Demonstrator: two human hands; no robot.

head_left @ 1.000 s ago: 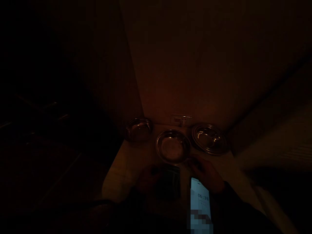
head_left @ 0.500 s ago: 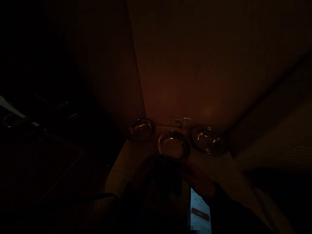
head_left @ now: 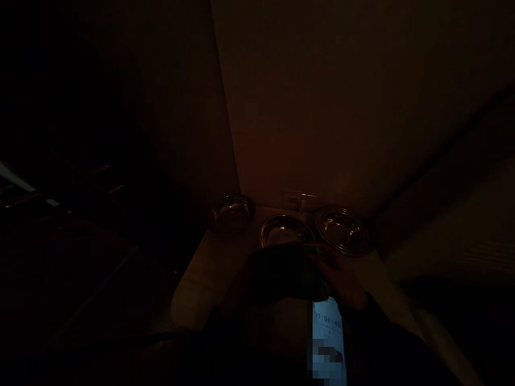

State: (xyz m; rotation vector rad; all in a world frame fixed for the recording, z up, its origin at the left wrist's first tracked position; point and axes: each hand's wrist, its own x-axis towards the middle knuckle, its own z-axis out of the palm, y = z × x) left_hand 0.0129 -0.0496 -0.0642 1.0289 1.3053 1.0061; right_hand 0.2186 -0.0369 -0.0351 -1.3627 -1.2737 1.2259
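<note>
Right hand [head_left: 341,279]: fingers look closed on the right edge of the dark thing [head_left: 285,273], near its top corner. Too dim to call how firm the grip is. Left hand [head_left: 238,292] is a faint shape at the thing's left side; can't tell if it's spread, closed or even touching. The dark thing looks raised over the counter [head_left: 201,284], mid-front, and its top edge covers the near rim of the mid bowl [head_left: 284,229].

Risks as I read them:
- One-sided grip: if only the right hand has it, the free side could sag or swing into the mid bowl and knock it. Steel on a smooth top would likely slide
- Phone [head_left: 328,321]: lit, lying just under the right wrist at the near counter edge. A sleeve or elbow drag could shove it off
- Other bowls: the right bowl [head_left: 341,230] is just past the right fingertips and the left bowl [head_left: 231,213] is further off at the back left. All three sit near each other, so a nudged mid bowl could chain into either
- Wall plate [head_left: 300,198]: behind the bowls, apart from everything, low concern
- Light is the biggest cause: contacts and edges are barely readable, so misjudged clearance is the likely failure
</note>
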